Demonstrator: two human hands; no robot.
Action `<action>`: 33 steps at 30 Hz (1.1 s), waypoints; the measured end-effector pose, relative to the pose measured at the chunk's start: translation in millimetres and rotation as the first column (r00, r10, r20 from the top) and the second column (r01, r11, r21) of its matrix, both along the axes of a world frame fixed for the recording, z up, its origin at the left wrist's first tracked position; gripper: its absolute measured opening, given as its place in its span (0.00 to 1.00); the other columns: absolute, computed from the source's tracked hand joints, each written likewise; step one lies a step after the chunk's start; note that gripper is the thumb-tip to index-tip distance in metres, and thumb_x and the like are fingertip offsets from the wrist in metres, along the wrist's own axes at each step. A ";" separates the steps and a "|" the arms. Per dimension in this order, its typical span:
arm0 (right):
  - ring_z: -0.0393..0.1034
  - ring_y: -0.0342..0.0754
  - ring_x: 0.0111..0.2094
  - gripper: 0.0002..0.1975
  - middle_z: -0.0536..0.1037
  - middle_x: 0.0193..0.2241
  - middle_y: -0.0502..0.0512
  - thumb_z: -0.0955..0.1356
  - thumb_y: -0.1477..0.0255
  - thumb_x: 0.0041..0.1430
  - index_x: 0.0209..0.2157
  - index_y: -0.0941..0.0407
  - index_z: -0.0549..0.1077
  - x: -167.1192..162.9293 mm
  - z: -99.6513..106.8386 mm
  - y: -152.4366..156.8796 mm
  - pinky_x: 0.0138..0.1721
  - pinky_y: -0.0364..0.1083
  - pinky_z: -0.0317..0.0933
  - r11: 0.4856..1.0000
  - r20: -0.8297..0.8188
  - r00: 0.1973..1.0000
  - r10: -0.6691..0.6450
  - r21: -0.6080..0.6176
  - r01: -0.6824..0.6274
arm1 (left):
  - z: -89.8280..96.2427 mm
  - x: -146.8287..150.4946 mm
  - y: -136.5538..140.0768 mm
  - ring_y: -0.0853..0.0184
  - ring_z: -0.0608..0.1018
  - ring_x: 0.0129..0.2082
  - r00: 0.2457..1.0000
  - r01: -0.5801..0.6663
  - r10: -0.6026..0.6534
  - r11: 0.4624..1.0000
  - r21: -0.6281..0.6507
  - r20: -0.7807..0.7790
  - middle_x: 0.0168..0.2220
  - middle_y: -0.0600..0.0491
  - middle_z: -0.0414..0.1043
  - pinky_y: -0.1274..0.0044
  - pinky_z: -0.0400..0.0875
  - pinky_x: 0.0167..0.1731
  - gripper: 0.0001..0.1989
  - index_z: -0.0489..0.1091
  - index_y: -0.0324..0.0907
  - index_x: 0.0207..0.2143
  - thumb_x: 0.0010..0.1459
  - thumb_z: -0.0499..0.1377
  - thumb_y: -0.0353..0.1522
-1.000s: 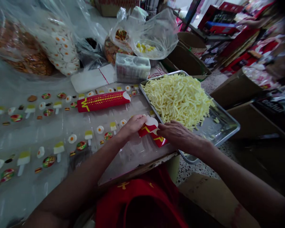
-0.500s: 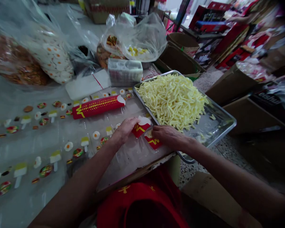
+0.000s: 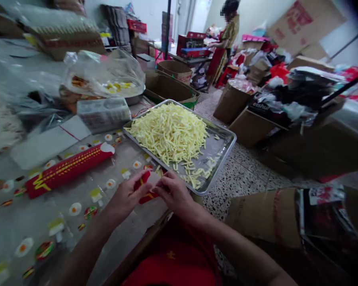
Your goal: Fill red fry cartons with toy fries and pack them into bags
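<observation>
two hands in play: left hand (image 3: 127, 194) has its fingers pinched on at least one red carton (image 3: 141, 179), just above the surface's (image 3: 122, 234) front edge; right hand's (image 3: 177, 194) fingers bunch against it, hold unclear, carton's axis half hidden! one red stack (image 3: 73, 167) lies left, slanting up-right, white end leading. one tray (image 3: 230, 140) of yellow sticks (image 3: 170, 135) juts past the edge.

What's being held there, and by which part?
A red carton; the left hand pinches its side. Whether the right hand grips it too is unclear.
</observation>
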State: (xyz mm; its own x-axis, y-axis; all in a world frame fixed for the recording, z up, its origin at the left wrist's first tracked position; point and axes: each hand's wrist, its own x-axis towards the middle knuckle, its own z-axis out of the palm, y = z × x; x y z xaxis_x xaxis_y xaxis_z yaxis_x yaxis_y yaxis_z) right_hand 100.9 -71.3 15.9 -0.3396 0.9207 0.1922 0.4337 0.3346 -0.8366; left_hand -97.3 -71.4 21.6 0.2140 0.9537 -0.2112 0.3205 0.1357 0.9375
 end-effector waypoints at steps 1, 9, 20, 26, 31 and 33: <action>0.67 0.44 0.35 0.07 0.70 0.33 0.52 0.71 0.73 0.62 0.28 0.56 0.75 -1.1 -5.0 -5.7 0.37 0.43 0.62 0.997 -0.053 0.998 -0.045 -0.064 0.042 | -0.9 0.8 -4.5 0.53 0.76 0.55 0.994 0.072 -0.071 0.997 0.013 -0.078 0.58 0.43 0.72 0.65 0.72 0.54 0.42 0.62 0.41 0.63 0.51 0.66 0.51; 0.71 0.43 0.35 0.04 0.77 0.34 0.51 0.70 0.71 0.64 0.35 0.55 0.77 52.2 12.1 -22.4 0.38 0.43 0.63 0.996 -0.033 0.996 0.078 -0.044 -0.080 | -10.5 47.4 -17.7 0.45 0.77 0.53 0.705 0.374 -0.013 0.856 0.356 -0.710 0.54 0.38 0.74 0.56 0.71 0.54 0.37 0.65 0.37 0.58 0.44 0.68 0.37; 0.71 0.49 0.41 0.11 0.79 0.40 0.57 0.70 0.76 0.57 0.42 0.54 0.82 172.9 21.1 78.1 0.43 0.47 0.61 0.965 0.745 0.647 0.160 0.019 -0.261 | 4.5 47.4 10.9 0.52 0.74 0.59 0.771 0.315 -0.053 0.898 0.308 -0.634 0.62 0.44 0.69 0.64 0.70 0.58 0.41 0.59 0.40 0.64 0.47 0.65 0.35; 0.70 0.52 0.37 0.06 0.78 0.33 0.59 0.70 0.80 0.53 0.28 0.56 0.79 149.1 9.3 86.3 0.38 0.49 0.58 0.963 0.852 0.503 0.144 -0.004 -0.268 | 4.3 47.5 12.7 0.49 0.73 0.60 0.764 0.306 -0.044 0.903 0.301 -0.644 0.61 0.42 0.70 0.63 0.70 0.58 0.42 0.60 0.40 0.63 0.45 0.66 0.36; 0.69 0.49 0.32 0.06 0.78 0.31 0.56 0.70 0.80 0.49 0.27 0.55 0.78 163.5 8.9 86.0 0.33 0.47 0.55 0.993 0.801 0.597 0.027 0.045 -0.105 | 3.1 48.1 16.7 0.49 0.75 0.58 0.780 0.288 -0.064 0.920 0.267 -0.623 0.60 0.43 0.70 0.62 0.71 0.57 0.42 0.61 0.41 0.63 0.45 0.66 0.36; 0.68 0.47 0.31 0.06 0.78 0.29 0.53 0.71 0.79 0.49 0.30 0.55 0.79 169.4 11.4 86.3 0.33 0.46 0.55 0.997 0.741 0.670 -0.049 0.079 -0.014 | 2.9 48.8 18.4 0.48 0.75 0.58 0.789 0.273 -0.060 0.926 0.261 -0.611 0.60 0.42 0.71 0.61 0.71 0.57 0.41 0.62 0.40 0.63 0.44 0.65 0.35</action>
